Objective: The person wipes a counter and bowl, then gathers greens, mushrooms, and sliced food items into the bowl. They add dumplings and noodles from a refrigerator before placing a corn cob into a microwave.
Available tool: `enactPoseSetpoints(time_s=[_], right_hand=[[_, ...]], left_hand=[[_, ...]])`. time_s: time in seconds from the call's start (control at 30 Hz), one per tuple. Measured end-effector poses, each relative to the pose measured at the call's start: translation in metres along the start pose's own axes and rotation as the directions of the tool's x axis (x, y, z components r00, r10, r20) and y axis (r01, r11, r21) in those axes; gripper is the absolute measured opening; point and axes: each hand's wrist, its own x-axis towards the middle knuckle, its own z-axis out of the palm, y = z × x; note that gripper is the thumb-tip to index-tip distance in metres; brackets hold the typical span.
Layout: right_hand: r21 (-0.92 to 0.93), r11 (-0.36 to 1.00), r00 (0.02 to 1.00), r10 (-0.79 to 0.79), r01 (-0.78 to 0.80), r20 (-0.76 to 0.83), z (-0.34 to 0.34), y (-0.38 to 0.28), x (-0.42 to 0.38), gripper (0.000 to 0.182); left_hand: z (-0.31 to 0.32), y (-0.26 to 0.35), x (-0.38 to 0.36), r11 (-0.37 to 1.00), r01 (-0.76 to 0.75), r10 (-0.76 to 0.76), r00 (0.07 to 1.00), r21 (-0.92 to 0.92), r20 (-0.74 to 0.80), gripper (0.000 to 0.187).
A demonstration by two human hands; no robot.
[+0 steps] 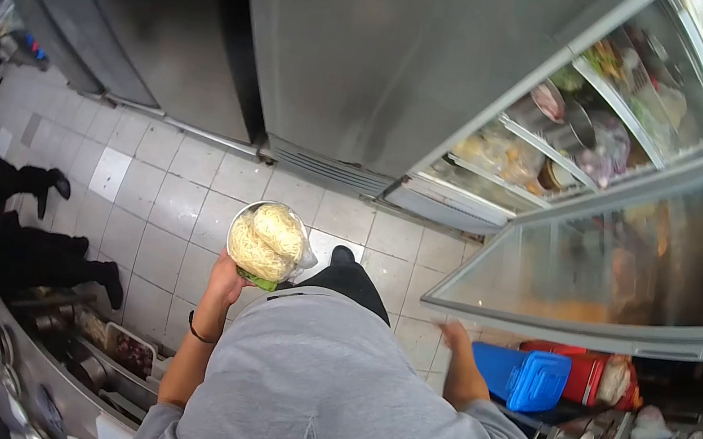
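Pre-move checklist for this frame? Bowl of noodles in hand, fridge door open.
1. Left hand grips the metal bowl from below: ok.
2. Noodles sit inside the bowl, with a green leaf at the near rim and nothing spilling: ok.
3. Right hand is free, blurred, near the lower edge of the glass fridge door: ok.
4. The glass door is swung open and the shelves are stocked; free shelf space: cannot tell.
5. Floor ahead of the person's foot is bare tile: ok.
6. Another person's legs stand apart at the far left: ok.
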Motion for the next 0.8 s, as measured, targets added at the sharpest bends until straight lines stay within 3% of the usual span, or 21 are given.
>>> enactPoseSetpoints(time_s=[0.03, 0.07, 0.1, 0.13, 0.2, 0.23, 0.27, 0.3, 0.33, 0.37, 0.57, 0.8], right_hand=[[0.025, 0.997, 0.983, 0.077, -0.073, -0.165, 0.026, 0.107, 0.020, 0.035], [0.232, 0.962, 0.938, 0.207, -0.144, -0.279, 0.033, 0.169, 0.020, 0.035], [0.549, 0.785, 0.807, 0.507, -0.287, -0.303, 0.015, 0.168, -0.012, 0.033], [0.797, 0.577, 0.830, 0.522, -0.175, -0.195, -0.012, 0.130, -0.068, 0.048], [0.647, 0.761, 0.816, 0.346, 0.045, -0.463, -0.044, 0.084, -0.085, 0.057], [0.621, 0.781, 0.841, 0.291, 0.067, -0.457, -0.048, 0.132, -0.034, 0.057], [0.478, 0.701, 0.731, -0.093, 0.530, -0.676, -0.008, 0.186, -0.005, 0.039], [0.091, 0.951, 0.820, -0.205, 0.297, -0.534, -0.030, 0.161, -0.022, 0.024], [0.684, 0.674, 0.833, 0.184, 0.280, -0.522, -0.028, 0.099, -0.055, 0.019], [0.669, 0.684, 0.847, 0.141, 0.291, -0.513, -0.031, 0.114, -0.065, 0.019], [0.435, 0.871, 0.957, -0.114, 0.226, -0.268, -0.057, -0.117, -0.031, 0.018], [0.076, 0.972, 0.975, -0.224, 0.223, 0.004, -0.057, -0.360, -0.017, 0.019]], left_hand=[[-0.012, 0.002, 0.002, 1.000, -0.011, 0.010, 1.000, -0.015, -0.010, 0.042], [-0.035, 0.005, -0.004, 1.000, -0.026, 0.025, 0.997, -0.011, -0.067, 0.041], [-0.060, 0.010, -0.011, 0.999, -0.040, 0.039, 0.991, -0.007, -0.125, 0.040], [-0.078, 0.016, -0.017, 0.998, -0.064, 0.060, 0.984, -0.020, -0.167, 0.040], [-0.097, 0.025, -0.027, 0.989, -0.096, 0.069, 0.974, -0.115, -0.215, 0.038], [-0.114, 0.030, -0.034, 0.982, -0.133, 0.095, 0.960, -0.132, -0.264, 0.038], [-0.131, 0.031, -0.038, 0.981, -0.140, 0.100, 0.956, -0.131, -0.275, 0.038], [-0.148, 0.034, -0.042, 0.981, -0.147, 0.105, 0.953, -0.130, -0.286, 0.038], [-0.162, 0.036, -0.044, 0.975, -0.160, 0.109, 0.947, -0.153, -0.301, 0.038], [-0.170, 0.042, -0.047, 0.968, -0.187, 0.123, 0.933, -0.165, -0.337, 0.038], [-0.215, 0.096, -0.019, 0.940, -0.248, 0.112, 0.873, -0.234, -0.475, 0.038], [-0.259, 0.216, 0.030, 0.886, -0.343, 0.105, 0.802, -0.311, -0.588, 0.041]])
